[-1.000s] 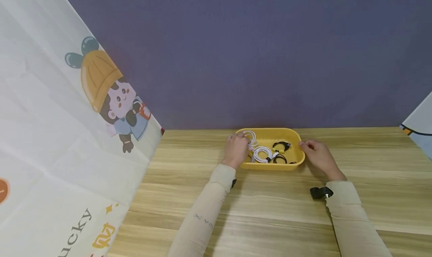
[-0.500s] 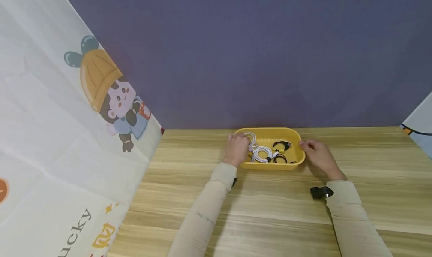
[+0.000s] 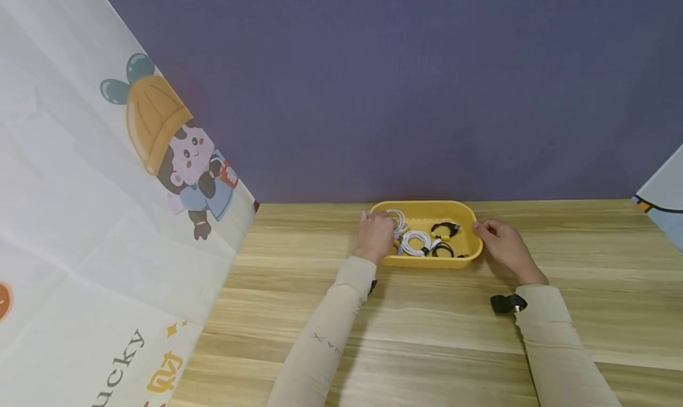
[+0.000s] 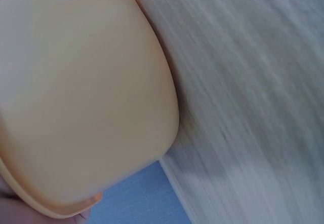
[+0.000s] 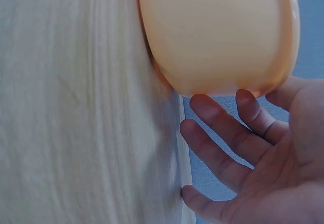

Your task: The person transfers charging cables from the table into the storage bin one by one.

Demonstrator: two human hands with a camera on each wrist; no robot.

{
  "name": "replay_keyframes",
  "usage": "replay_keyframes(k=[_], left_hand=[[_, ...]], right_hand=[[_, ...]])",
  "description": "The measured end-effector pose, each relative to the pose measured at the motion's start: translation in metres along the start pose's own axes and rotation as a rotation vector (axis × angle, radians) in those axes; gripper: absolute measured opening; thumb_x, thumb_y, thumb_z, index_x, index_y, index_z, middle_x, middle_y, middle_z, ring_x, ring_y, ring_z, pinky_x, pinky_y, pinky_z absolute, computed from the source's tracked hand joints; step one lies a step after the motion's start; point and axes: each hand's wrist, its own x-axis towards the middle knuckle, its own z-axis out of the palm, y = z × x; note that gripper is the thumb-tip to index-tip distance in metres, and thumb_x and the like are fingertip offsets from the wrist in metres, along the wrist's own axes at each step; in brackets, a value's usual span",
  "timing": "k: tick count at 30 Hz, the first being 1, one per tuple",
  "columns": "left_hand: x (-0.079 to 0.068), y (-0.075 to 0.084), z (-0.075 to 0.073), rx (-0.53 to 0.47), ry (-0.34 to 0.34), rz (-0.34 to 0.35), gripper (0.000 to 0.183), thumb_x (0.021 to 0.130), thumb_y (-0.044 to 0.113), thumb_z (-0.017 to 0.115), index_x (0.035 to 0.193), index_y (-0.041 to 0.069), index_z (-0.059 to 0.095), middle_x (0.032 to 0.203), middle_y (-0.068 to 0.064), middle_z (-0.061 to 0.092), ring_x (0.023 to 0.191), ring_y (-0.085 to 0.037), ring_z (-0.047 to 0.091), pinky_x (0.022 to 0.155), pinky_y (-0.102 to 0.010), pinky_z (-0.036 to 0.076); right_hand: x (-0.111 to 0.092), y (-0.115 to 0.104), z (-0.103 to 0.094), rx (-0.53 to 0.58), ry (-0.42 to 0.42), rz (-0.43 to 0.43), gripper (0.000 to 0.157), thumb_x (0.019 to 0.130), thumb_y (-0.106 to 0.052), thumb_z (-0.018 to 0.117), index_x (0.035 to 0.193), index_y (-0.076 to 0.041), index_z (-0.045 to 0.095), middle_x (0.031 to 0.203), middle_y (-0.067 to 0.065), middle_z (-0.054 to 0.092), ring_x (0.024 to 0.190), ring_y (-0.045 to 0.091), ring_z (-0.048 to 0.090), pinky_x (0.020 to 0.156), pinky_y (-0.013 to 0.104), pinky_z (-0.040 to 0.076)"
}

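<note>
A yellow tray (image 3: 427, 263) stands on the wooden table. Inside lie coiled cables: a white cable (image 3: 416, 243) with a black strap, another white coil (image 3: 399, 218) close to the left fingers, and black cables (image 3: 444, 230). My left hand (image 3: 375, 235) lies over the tray's left end, fingers reaching inside; their tips are hidden. The left wrist view shows the tray's outer wall (image 4: 91, 97) and a bit of the hand at the rim. At the right end my right hand (image 5: 263, 158) pinches the rim between thumb and index finger, its other fingers spread.
A dark blue panel (image 3: 427, 86) rises right behind the tray at the table's (image 3: 437, 336) far edge. To the left hangs a white printed sheet (image 3: 64, 169) with a cartoon figure. Another printed sheet (image 3: 667, 187) shows at the right edge.
</note>
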Motion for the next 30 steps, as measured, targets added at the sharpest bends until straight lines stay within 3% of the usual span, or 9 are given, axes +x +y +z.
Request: replay_keyframes(k=[13, 25, 30], left_hand=[[0.003, 0.0025, 0.0025, 0.001, -0.024, -0.01, 0.021, 0.088, 0.017, 0.074, 0.095, 0.036, 0.08, 0.106, 0.011, 0.075, 0.093, -0.013, 0.063, 0.085, -0.034, 0.037], [0.0038, 0.0044, 0.0046, 0.043, -0.015, -0.003, 0.017, 0.089, 0.019, 0.073, 0.091, 0.036, 0.079, 0.097, 0.011, 0.074, 0.09, -0.013, 0.065, 0.084, -0.035, 0.038], [0.0046, 0.005, 0.0047, 0.045, -0.013, -0.004, 0.014, 0.089, 0.019, 0.072, 0.086, 0.033, 0.077, 0.094, 0.011, 0.074, 0.089, -0.013, 0.065, 0.083, -0.035, 0.038]], right_hand=[[0.0009, 0.0005, -0.0004, -0.005, 0.007, -0.008, 0.056, 0.108, -0.05, 0.039, 0.108, -0.001, 0.066, 0.111, 0.021, 0.068, 0.086, 0.027, 0.055, 0.074, 0.031, 0.041], [0.0, 0.0006, 0.0001, -0.003, -0.006, -0.002, 0.056, 0.109, -0.05, 0.039, 0.11, 0.0, 0.066, 0.123, 0.024, 0.067, 0.094, 0.028, 0.057, 0.076, 0.032, 0.042], [-0.0006, -0.0008, -0.0006, -0.008, -0.018, 0.01, 0.057, 0.108, -0.051, 0.039, 0.11, -0.001, 0.066, 0.117, 0.023, 0.068, 0.09, 0.026, 0.056, 0.075, 0.032, 0.042]])
